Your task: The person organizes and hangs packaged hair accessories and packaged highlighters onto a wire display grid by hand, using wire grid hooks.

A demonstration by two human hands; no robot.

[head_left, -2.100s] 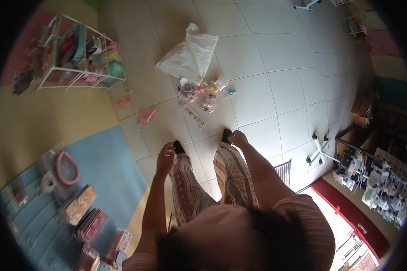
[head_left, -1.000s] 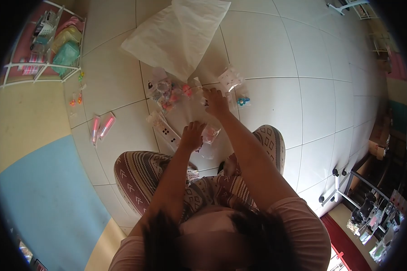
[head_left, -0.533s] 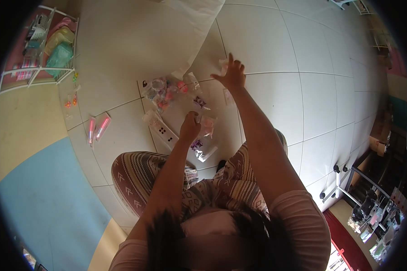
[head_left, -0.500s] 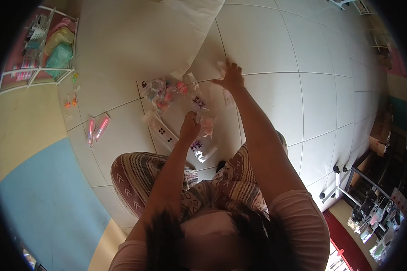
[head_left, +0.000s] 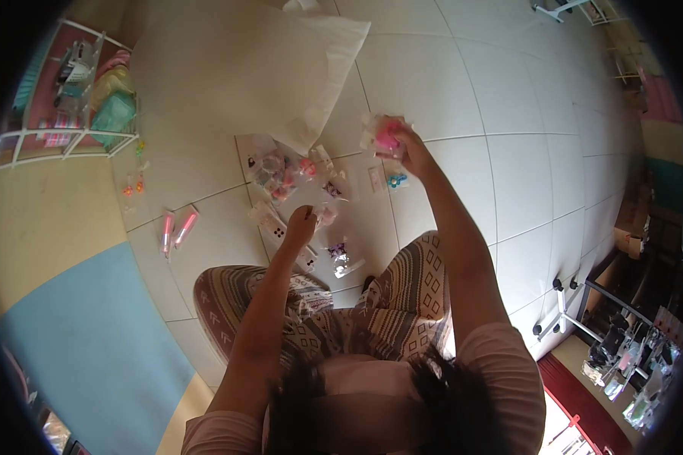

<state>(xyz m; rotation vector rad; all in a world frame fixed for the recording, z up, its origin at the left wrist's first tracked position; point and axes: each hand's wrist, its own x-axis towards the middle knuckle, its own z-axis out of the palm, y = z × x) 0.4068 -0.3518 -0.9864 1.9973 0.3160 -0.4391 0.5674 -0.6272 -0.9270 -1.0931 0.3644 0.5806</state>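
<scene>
Your right arm [head_left: 454,236] reaches forward, nearly straight, and your right hand [head_left: 411,145] sits at its far end with the fingers pinched closed. Your left arm [head_left: 269,303] extends less far. Your left hand [head_left: 301,225] is lower and nearer your body, fingers curled in.
</scene>
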